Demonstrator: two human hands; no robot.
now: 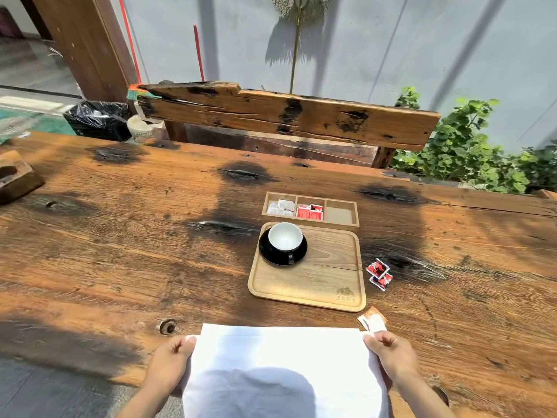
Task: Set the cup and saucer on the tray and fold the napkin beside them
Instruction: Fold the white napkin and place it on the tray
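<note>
A white napkin [280, 357] lies spread over the near edge of the wooden table and hangs down toward me. My left hand [171, 360] pinches its far left corner, and my right hand [388, 354] pinches its far right corner. Beyond the napkin sits a light wooden tray [319, 285]. In the tray's far left corner stands a black saucer [266, 254] carrying a cup [285, 238], black outside, white and empty inside, its handle pointing toward me.
A three-compartment wooden box [340, 213] with white and red sachets stands just behind the tray. Two red sachets [379, 274] lie right of the tray and a torn packet [372, 319] lies near my right hand. A bench [286, 116] stands across the table.
</note>
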